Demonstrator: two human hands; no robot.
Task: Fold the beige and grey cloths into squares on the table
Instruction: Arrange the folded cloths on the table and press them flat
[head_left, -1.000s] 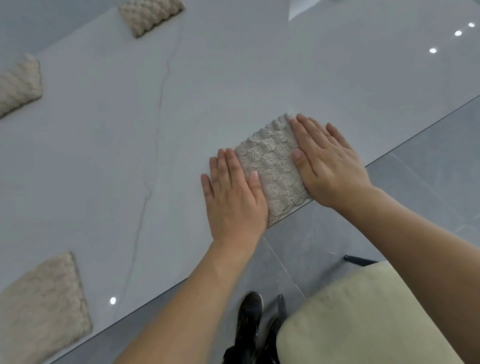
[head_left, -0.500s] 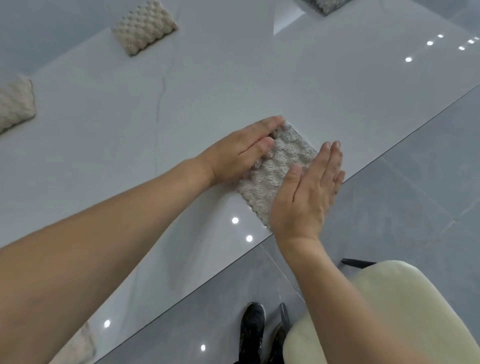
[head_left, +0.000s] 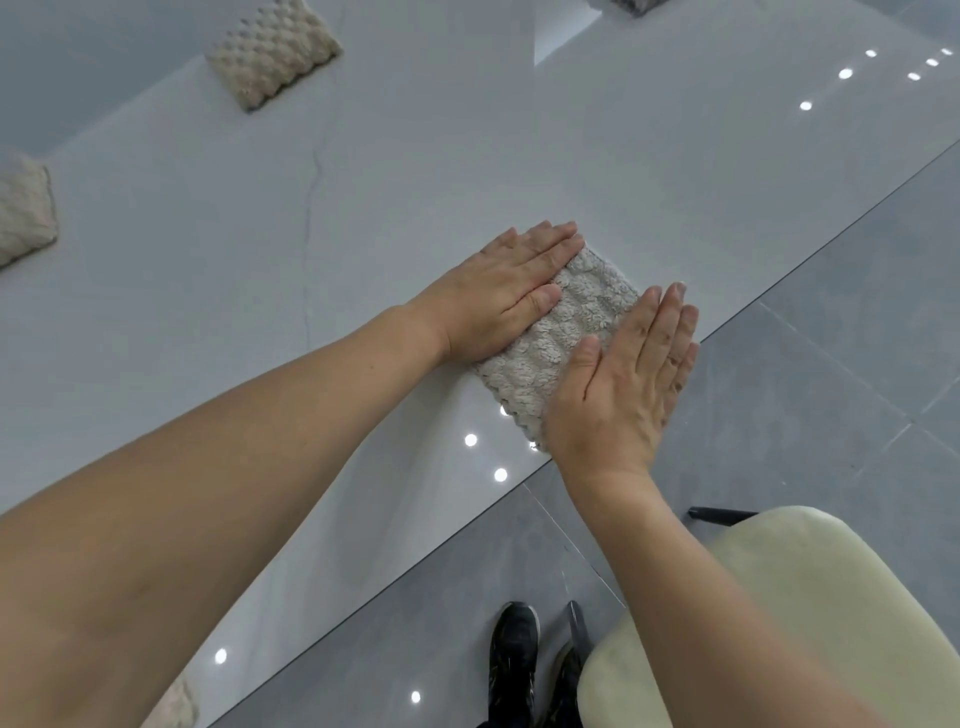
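Glossy grey table (head_left: 649, 171) (tiled floor (head_left: 857, 364) beside).

Both flat hands, left hand (head_left: 506, 291) and right hand (head_left: 621, 387), press the folded cloth (head_left: 561, 338) (bumpy weave) near the table (head_left: 363, 182) edge.

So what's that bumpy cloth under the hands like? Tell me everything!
The folded beige cloth is fluffy, with a bumpy, bubble-like weave and a scalloped edge. It lies flat near the front edge of the glossy grey table, folded into a small, roughly square pad. The left hand presses flat on its far-left side, and the right hand presses flat on its near-right side, fingers straight.
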